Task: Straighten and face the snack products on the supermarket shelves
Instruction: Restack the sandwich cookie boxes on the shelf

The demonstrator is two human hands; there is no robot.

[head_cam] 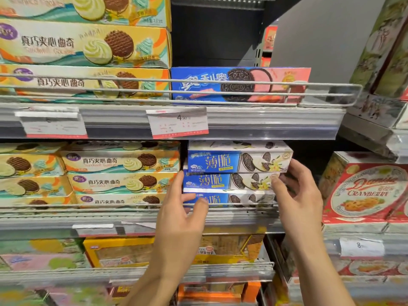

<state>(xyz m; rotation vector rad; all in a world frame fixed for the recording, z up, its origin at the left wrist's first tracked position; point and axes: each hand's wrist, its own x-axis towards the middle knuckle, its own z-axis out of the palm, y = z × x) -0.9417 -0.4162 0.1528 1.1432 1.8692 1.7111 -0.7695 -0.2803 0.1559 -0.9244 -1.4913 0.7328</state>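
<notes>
Stack of three blue-and-white Oreo thin boxes [234, 173] on the middle shelf [132, 219], long axis running left-right, printed fronts facing out toward the camera; top box sits shifted a bit right of the two under it. Print shows "薄脆" plus cookie pictures. Left hand [181, 219] at the stack's left end, fingers up along the end of the middle box, thumb curled onto the front of the bottom box. Right hand [300, 195] at the right end, fingers curled around the end of the top and middle boxes. Left of the stack: yellow sandwich cookie boxes [119, 173] reading "真巧夹心曲奇 / Sandwich Cookies", stacked flat, fronts out. Upper shelf: blue-pink Oreo box [240, 85] behind the wire rail [198, 81], price tag [178, 122] reading "4.90". Right: red box [362, 191] marked "CRANBERRY".
</notes>
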